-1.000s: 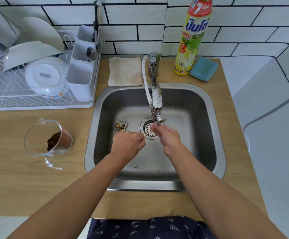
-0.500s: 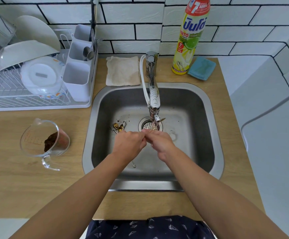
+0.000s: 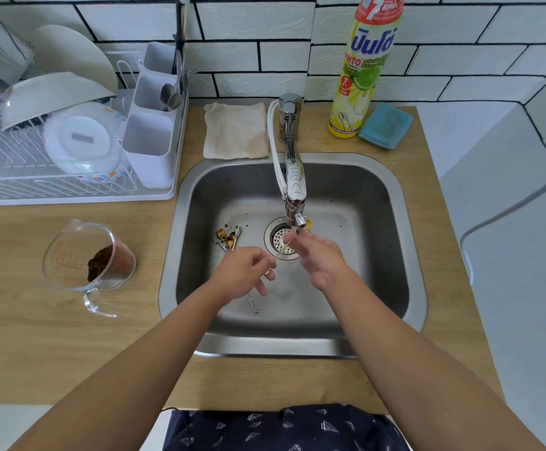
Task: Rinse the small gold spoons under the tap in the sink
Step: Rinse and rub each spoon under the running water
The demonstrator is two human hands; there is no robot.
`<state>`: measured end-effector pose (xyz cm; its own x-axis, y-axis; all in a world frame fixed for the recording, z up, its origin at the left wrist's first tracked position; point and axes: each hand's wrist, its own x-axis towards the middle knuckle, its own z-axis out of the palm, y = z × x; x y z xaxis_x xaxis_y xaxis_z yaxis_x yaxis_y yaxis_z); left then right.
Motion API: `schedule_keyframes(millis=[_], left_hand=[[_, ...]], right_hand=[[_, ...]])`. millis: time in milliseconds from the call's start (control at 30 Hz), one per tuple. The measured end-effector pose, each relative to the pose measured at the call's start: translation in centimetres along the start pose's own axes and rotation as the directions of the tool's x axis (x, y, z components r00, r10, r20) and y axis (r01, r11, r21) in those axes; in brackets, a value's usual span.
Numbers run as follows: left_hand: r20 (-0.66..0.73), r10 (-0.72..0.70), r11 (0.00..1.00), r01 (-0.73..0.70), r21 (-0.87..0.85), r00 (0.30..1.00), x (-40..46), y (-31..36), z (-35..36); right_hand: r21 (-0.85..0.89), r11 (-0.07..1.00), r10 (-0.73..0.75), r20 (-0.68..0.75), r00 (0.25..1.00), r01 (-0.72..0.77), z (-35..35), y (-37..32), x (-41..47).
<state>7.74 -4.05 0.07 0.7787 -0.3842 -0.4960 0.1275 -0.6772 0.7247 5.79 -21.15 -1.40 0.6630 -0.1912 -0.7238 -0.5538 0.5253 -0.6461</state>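
My left hand (image 3: 245, 271) pinches the handle end of a thin gold spoon (image 3: 282, 249) over the sink (image 3: 412, 255). The spoon slants up to the right, its bowl end under the tap outlet (image 3: 297, 220). Reaching in from the right, my right hand (image 3: 318, 257) has its fingers stretched out, the tips touching the spoon's bowl end in the water stream. A small pile of gold spoons (image 3: 229, 238) lies on the sink floor left of the drain (image 3: 278, 240), amid dark specks. One more thin spoon handle (image 3: 254, 304) lies below my left hand.
A glass measuring cup (image 3: 91, 260) holding brown grounds stands on the wooden counter left of the sink. A white dish rack (image 3: 69, 144) fills the back left. Behind the sink are a beige cloth (image 3: 235, 130), a dish soap bottle (image 3: 364, 70) and a blue sponge (image 3: 385, 125).
My hands have drawn apart: the left pulled back and to the left with the handle, the right straightened its fingers under the tap. The spoon's shaft now shows between them.
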Motion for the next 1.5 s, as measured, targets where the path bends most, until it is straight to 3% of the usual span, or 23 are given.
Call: schedule_keyframes(millis=[67,200,333,400,533,700,867,967,1033,1100,1167,1333,1500], left_hand=[[0.013,-0.007,0.999,0.008,-0.039,1.000,-0.3,-0.1,0.0],[0.018,-0.013,0.998,0.014,-0.063,1.000,-0.4,0.1,0.0],[0.029,-0.029,0.993,0.032,-0.110,0.999,-0.4,0.2,0.0],[0.031,-0.031,0.994,0.034,-0.101,0.999,-0.4,0.3,0.1],[0.032,-0.016,0.994,0.019,-0.106,0.999,-0.5,0.2,0.1],[0.025,-0.025,0.997,0.027,-0.076,0.999,-0.4,0.4,0.0],[0.000,-0.051,0.994,0.051,-0.096,0.999,-0.2,0.3,0.1],[-0.003,-0.065,0.993,0.064,-0.099,0.998,-0.1,0.1,0.0],[-0.005,-0.073,0.991,0.072,-0.114,0.997,-0.1,0.0,-0.1],[-0.001,-0.069,0.991,0.068,-0.114,0.998,-0.1,-0.1,0.0],[0.013,-0.072,0.990,0.073,-0.118,0.997,0.0,0.0,0.0],[0.161,-0.172,0.886,0.224,-0.406,0.972,0.4,0.7,0.3],[0.232,-0.180,0.786,0.282,-0.551,0.956,0.3,0.3,0.7]], right_hand=[[-0.003,1.000,-0.010,-0.027,1.000,0.010,0.0,0.1,0.1],[-0.191,0.982,0.035,0.171,0.985,-0.002,0.5,2.1,-0.8],[-0.034,0.999,-0.040,0.018,0.999,0.040,-0.4,0.3,-0.1],[-0.062,0.997,-0.050,-0.002,0.999,0.050,-0.5,0.3,0.0],[-0.185,0.982,0.004,0.177,0.984,0.029,0.1,1.8,-1.1],[-0.037,0.998,-0.056,-0.012,0.998,0.055,-0.7,-0.1,0.1],[-0.137,0.990,-0.001,0.168,0.986,0.024,0.6,1.9,-0.7],[0.010,0.999,-0.050,-0.030,0.998,0.051,-0.2,0.2,0.3],[-0.003,0.998,-0.065,-0.104,0.993,0.065,-0.7,-0.4,0.8],[-0.165,0.985,-0.048,0.038,0.998,0.053,-0.4,0.2,0.2],[-0.202,0.979,-0.001,0.166,0.986,0.035,0.1,1.1,-0.5],[0.022,0.998,-0.054,0.013,0.998,0.054,-0.2,-0.2,-0.1],[-0.149,0.989,0.025,0.172,0.985,0.001,0.3,1.6,-1.3]])
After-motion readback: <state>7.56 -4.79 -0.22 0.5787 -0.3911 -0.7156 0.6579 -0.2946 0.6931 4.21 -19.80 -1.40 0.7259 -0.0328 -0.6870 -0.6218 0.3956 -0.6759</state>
